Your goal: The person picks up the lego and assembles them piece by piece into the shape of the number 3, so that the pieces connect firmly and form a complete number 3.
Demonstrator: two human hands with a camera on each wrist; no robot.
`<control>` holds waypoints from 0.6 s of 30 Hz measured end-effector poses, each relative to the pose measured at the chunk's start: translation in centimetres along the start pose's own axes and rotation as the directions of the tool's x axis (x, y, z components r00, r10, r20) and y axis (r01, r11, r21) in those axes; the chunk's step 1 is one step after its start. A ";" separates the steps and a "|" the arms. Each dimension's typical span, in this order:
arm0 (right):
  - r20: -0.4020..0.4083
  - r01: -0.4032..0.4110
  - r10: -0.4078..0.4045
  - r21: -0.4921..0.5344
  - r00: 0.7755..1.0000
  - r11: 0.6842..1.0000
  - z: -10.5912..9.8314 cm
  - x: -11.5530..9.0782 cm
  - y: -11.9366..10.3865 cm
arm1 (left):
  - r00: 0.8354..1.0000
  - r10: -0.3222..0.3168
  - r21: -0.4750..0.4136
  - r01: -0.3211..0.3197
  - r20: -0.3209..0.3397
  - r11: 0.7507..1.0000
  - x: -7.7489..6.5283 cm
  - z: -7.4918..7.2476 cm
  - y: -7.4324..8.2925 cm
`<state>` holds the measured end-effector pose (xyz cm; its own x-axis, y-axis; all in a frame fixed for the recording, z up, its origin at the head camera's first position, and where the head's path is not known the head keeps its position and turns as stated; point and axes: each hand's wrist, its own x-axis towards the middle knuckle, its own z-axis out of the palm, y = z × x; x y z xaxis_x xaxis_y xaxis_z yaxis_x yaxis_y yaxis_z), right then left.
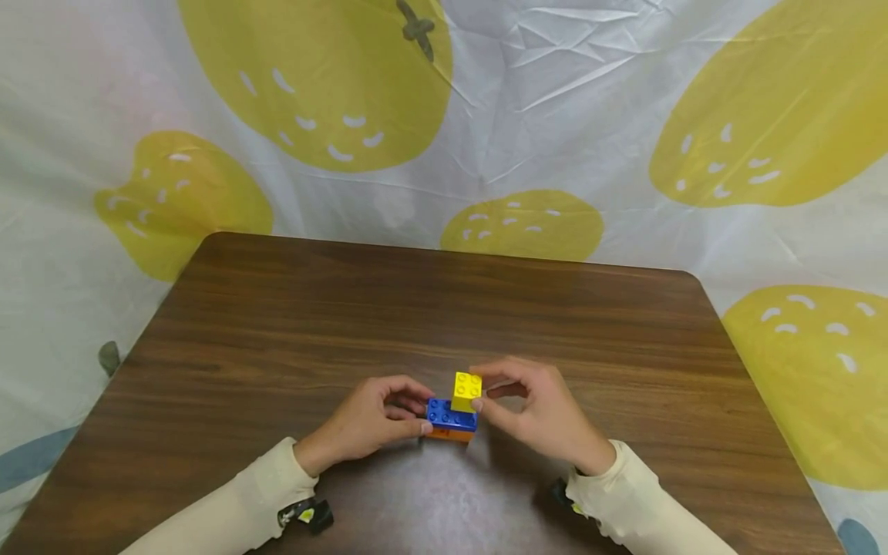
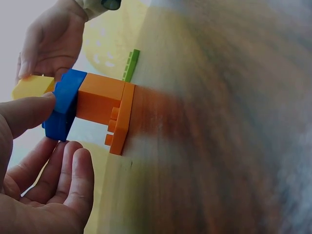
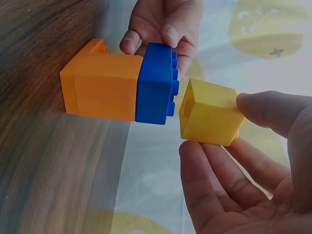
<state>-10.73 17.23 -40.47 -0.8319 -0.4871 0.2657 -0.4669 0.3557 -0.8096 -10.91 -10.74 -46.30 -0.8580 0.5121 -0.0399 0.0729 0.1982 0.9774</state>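
A small stack of toy building bricks stands on the table. At its foot lies a flat orange brick [image 2: 126, 117], with a taller orange brick [image 2: 100, 99] on it and a blue brick [image 3: 155, 84] on top. My left hand [image 1: 368, 420] holds the blue brick at its left end, thumb on the near side and fingers on the far side. Between thumb and fingertips, my right hand [image 1: 544, 408] pinches a square yellow brick [image 3: 209, 113]. In the right wrist view a narrow gap separates the yellow brick's hollow underside from the blue studs.
A thin green brick [image 2: 131, 65] lies on the table beyond the stack in the left wrist view. The dark wooden table [image 1: 312, 308] has rounded far corners. Behind it hangs a white cloth [image 1: 555, 100] with yellow fruit prints.
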 end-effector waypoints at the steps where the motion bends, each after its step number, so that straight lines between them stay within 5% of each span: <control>1: 0.001 -0.002 0.002 -0.004 1.000 1.000 0.0 -0.1 0.0 | 1.000 0.000 -0.001 0.000 0.000 1.000 0.0 0.0 0.0; 18: 0.015 -0.003 0.004 -0.033 1.000 0.999 0.2 -1.1 0.3 | 1.000 -0.001 0.018 0.001 -0.001 1.000 0.0 0.0 0.1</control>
<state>-9.89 17.73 -41.08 -0.8290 -0.4978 0.2548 -0.4738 0.3831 -0.7930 -10.89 -10.72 -46.21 -0.8585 0.5112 -0.0409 0.0809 0.2138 0.9735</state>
